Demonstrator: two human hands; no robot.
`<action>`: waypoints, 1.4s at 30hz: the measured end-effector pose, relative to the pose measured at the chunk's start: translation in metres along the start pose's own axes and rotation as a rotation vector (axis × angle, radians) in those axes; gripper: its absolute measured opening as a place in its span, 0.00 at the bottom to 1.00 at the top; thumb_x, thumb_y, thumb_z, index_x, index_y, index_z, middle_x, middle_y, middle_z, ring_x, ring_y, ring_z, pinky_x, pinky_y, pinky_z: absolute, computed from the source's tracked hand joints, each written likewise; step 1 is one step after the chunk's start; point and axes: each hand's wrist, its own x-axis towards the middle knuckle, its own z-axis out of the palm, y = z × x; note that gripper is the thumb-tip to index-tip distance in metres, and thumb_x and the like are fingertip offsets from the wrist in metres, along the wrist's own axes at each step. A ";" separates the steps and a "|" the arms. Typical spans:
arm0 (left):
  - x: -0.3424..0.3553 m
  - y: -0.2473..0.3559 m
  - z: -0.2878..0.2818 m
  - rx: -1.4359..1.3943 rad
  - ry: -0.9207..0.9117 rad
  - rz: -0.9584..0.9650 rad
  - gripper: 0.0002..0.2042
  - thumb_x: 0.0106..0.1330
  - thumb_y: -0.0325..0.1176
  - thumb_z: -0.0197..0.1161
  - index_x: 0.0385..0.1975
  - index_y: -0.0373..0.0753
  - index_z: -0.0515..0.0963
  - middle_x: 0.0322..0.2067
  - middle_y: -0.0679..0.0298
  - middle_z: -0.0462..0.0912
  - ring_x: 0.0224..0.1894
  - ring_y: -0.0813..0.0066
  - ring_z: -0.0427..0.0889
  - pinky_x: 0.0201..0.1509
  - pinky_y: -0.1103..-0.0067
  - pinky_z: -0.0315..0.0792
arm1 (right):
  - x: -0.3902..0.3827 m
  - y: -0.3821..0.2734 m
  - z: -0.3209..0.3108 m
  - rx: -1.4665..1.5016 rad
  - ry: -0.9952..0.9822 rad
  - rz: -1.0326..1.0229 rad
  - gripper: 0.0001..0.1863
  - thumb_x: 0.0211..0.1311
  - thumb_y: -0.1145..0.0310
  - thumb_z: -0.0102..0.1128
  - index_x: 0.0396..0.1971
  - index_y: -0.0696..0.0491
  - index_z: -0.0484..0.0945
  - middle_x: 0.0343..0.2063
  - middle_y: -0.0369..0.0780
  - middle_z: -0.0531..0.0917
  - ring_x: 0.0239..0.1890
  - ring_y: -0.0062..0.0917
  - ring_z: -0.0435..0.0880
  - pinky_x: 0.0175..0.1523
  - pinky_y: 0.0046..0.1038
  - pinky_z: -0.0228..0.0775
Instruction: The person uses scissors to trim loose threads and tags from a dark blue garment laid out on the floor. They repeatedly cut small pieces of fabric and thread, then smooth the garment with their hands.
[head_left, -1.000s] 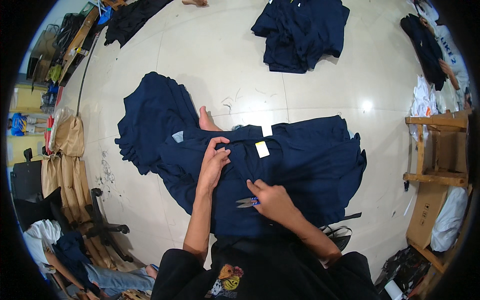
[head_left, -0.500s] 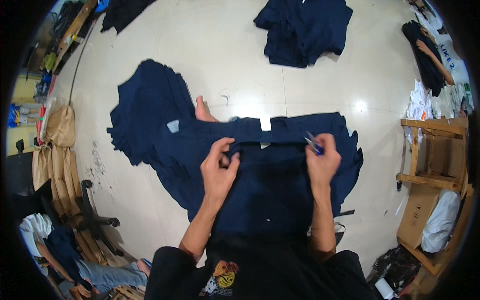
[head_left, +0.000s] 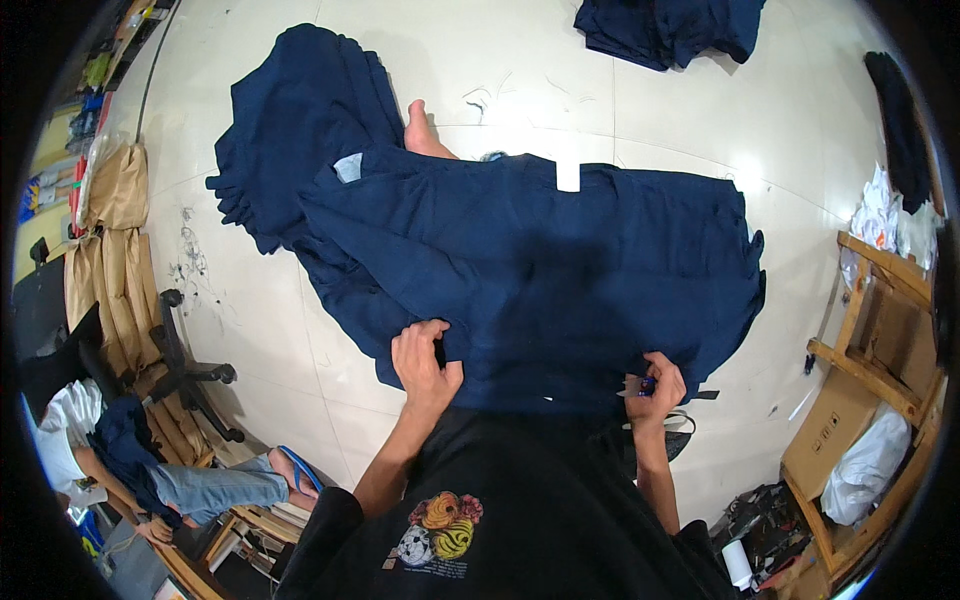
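The garment (head_left: 560, 270) lies on the floor (head_left: 250, 330), spreading beyond both hands. The left hand (head_left: 422, 362) grips its near edge, the right hand (head_left: 655, 385) further right. A pile (head_left: 290, 130) lies beyond-left.

The scene is viewed from a single head-worn fisheye camera, aimed steeply down at the dark blue garment (head_left: 540, 270) spread on the tiled floor (head_left: 250, 330). The garment is seen close, filling the centre. Straight lines around it are bent toward the dark rim. No second view is given.
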 end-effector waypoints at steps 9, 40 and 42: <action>-0.007 0.022 -0.048 -0.086 0.090 0.256 0.19 0.48 0.24 0.67 0.44 0.40 0.76 0.39 0.59 0.82 0.44 0.61 0.81 0.53 0.65 0.70 | 0.014 -0.021 -0.038 0.111 -0.178 -0.037 0.21 0.43 0.75 0.70 0.43 0.58 0.87 0.24 0.42 0.85 0.18 0.32 0.76 0.28 0.33 0.63; 0.030 0.037 -0.053 -0.087 -0.717 0.074 0.07 0.66 0.24 0.65 0.41 0.42 0.84 0.44 0.62 0.82 0.40 0.67 0.84 0.49 0.71 0.74 | 0.103 -0.090 0.035 0.550 -0.856 0.331 0.18 0.67 0.64 0.69 0.46 0.54 0.69 0.28 0.45 0.83 0.30 0.37 0.86 0.40 0.35 0.74; 0.027 0.028 -0.050 -0.222 -0.640 0.019 0.05 0.69 0.25 0.64 0.41 0.40 0.83 0.45 0.60 0.82 0.41 0.66 0.85 0.49 0.71 0.75 | 0.103 -0.090 0.034 0.558 -0.864 0.336 0.19 0.68 0.62 0.69 0.47 0.54 0.69 0.28 0.45 0.82 0.29 0.36 0.85 0.40 0.35 0.74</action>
